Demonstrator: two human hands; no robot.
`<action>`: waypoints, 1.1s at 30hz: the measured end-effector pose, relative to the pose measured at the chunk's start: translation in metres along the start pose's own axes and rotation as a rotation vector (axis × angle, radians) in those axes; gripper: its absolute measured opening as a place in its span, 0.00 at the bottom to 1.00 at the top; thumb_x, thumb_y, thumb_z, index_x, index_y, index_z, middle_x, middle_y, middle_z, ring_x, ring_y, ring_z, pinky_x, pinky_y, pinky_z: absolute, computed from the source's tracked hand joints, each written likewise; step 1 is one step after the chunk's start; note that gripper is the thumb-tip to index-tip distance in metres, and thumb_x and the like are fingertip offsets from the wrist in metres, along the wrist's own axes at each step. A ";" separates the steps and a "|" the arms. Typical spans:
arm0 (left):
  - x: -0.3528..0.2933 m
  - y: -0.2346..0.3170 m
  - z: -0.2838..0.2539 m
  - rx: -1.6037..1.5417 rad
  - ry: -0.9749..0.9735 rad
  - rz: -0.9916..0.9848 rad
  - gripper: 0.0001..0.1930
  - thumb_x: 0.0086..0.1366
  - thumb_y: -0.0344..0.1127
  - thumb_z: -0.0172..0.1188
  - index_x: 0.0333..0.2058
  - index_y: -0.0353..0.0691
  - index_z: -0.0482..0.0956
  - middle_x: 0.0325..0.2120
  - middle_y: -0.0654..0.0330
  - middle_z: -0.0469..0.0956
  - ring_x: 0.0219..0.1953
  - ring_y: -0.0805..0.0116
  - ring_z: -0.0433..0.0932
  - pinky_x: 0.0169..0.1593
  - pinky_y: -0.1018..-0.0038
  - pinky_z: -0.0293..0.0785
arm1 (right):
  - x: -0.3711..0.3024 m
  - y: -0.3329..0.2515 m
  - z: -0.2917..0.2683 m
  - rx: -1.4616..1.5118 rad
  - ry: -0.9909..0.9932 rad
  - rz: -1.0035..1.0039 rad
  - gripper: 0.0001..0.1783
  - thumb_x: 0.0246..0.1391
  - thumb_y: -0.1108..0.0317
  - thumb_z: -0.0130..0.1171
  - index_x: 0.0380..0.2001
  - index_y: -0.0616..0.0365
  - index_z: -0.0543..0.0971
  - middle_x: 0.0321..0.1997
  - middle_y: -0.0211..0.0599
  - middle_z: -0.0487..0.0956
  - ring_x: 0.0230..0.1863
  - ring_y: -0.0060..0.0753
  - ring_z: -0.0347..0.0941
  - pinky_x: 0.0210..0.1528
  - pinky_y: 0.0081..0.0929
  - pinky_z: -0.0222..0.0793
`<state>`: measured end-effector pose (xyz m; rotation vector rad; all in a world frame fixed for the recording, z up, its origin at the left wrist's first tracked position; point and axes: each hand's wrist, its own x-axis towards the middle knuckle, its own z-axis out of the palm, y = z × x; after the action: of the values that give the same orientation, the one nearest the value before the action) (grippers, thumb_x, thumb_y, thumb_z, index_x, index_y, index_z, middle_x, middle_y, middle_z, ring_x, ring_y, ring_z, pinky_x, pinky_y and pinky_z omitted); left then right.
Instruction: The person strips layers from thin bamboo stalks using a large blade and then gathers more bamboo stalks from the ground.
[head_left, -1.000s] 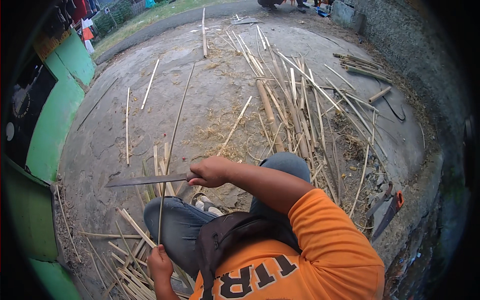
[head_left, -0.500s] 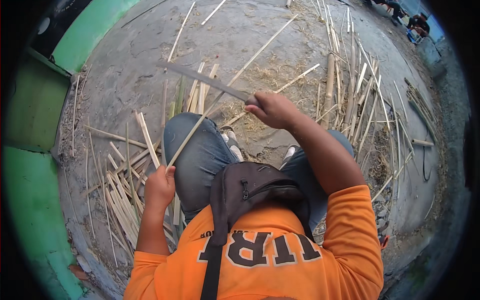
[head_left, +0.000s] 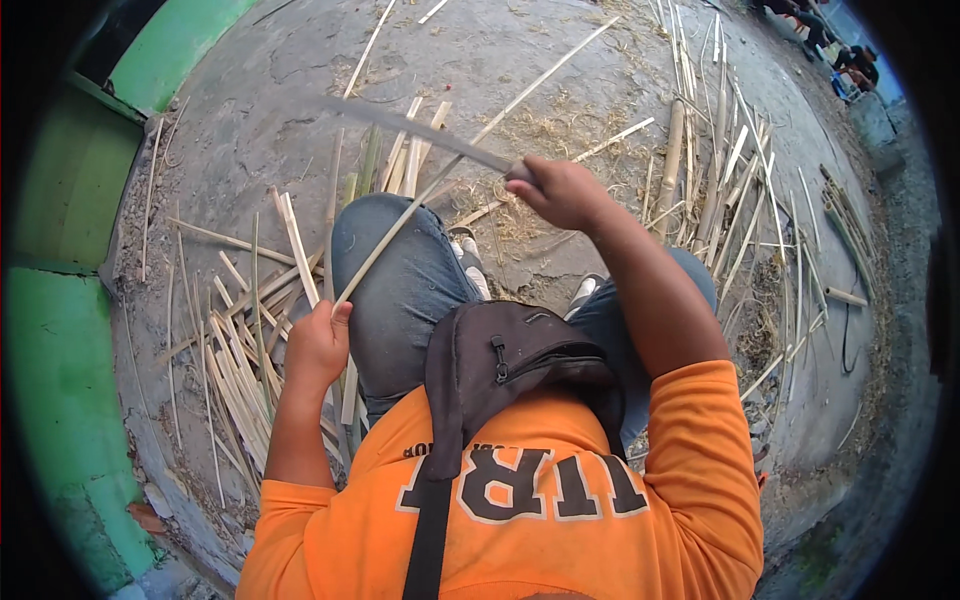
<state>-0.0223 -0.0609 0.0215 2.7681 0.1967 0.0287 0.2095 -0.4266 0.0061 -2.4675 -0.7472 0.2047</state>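
Observation:
My left hand (head_left: 318, 338) is closed around the near end of a long thin bamboo strip (head_left: 484, 130), which slants up and away to the right across my left knee. In my right hand (head_left: 562, 192) is the handle of a machete (head_left: 470, 153), its long blade reaching out to the left. The blade crosses the strip beyond my knee; whether the two touch I cannot tell. Toward its tip the blade is blurred. Just past my left hand, a wider pale bamboo slat (head_left: 298, 248) stands slanted; its lower end is hidden behind the hand.
Many split bamboo pieces (head_left: 235, 385) lie heaped at my left. More bamboo poles and strips (head_left: 725, 200) are spread at the right, with shavings (head_left: 545, 130) on the concrete floor. A green wall (head_left: 60, 390) stands at the left. People (head_left: 855, 65) are at the far right.
The machete and my right hand have shifted slightly right. The view has also shifted a little. My left hand keeps its hold on the strip.

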 end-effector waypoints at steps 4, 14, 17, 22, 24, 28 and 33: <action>0.006 -0.001 0.001 0.028 -0.016 -0.001 0.30 0.79 0.58 0.46 0.29 0.35 0.72 0.22 0.37 0.76 0.31 0.27 0.76 0.32 0.43 0.68 | -0.007 0.008 -0.009 0.009 0.028 0.030 0.28 0.69 0.37 0.53 0.45 0.53 0.79 0.33 0.50 0.84 0.38 0.59 0.82 0.42 0.51 0.76; 0.003 -0.003 0.004 0.043 0.024 0.009 0.30 0.78 0.59 0.48 0.29 0.35 0.71 0.22 0.37 0.77 0.31 0.28 0.77 0.31 0.42 0.70 | 0.005 0.032 -0.006 0.098 0.053 0.159 0.29 0.69 0.39 0.54 0.47 0.56 0.81 0.34 0.53 0.83 0.39 0.60 0.82 0.43 0.50 0.76; 0.006 -0.006 -0.004 0.073 0.002 0.014 0.30 0.78 0.59 0.49 0.29 0.35 0.71 0.22 0.37 0.77 0.31 0.29 0.77 0.31 0.43 0.70 | 0.000 0.020 -0.004 0.025 0.018 0.089 0.28 0.69 0.39 0.54 0.45 0.56 0.80 0.33 0.55 0.83 0.38 0.62 0.81 0.43 0.52 0.75; 0.008 -0.015 -0.004 0.005 -0.021 0.046 0.30 0.77 0.59 0.49 0.29 0.35 0.71 0.22 0.37 0.77 0.31 0.28 0.77 0.32 0.42 0.70 | -0.010 -0.009 -0.003 -0.094 0.012 -0.051 0.27 0.68 0.38 0.55 0.42 0.54 0.77 0.33 0.53 0.83 0.37 0.64 0.81 0.41 0.55 0.75; 0.009 -0.018 -0.003 -0.001 -0.018 0.049 0.30 0.77 0.59 0.49 0.29 0.35 0.71 0.22 0.37 0.77 0.31 0.28 0.77 0.32 0.42 0.69 | -0.004 0.006 -0.015 -0.077 0.046 0.048 0.28 0.67 0.37 0.56 0.42 0.54 0.78 0.34 0.53 0.84 0.39 0.63 0.81 0.42 0.53 0.75; 0.013 -0.011 -0.002 0.032 -0.007 0.053 0.30 0.78 0.59 0.49 0.29 0.35 0.71 0.22 0.36 0.77 0.31 0.27 0.77 0.32 0.42 0.68 | -0.003 0.037 -0.006 -0.052 0.174 0.151 0.29 0.66 0.37 0.57 0.40 0.56 0.79 0.36 0.52 0.84 0.42 0.62 0.82 0.43 0.52 0.76; 0.009 -0.016 -0.001 -0.017 -0.009 0.048 0.29 0.78 0.58 0.50 0.29 0.35 0.71 0.22 0.37 0.77 0.31 0.27 0.77 0.32 0.41 0.68 | -0.008 0.012 0.001 -0.018 0.122 0.030 0.28 0.67 0.37 0.55 0.42 0.54 0.78 0.34 0.53 0.83 0.38 0.64 0.81 0.41 0.53 0.76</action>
<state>-0.0156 -0.0445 0.0162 2.7552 0.1268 0.0296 0.2084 -0.4383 -0.0016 -2.4837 -0.6630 0.0581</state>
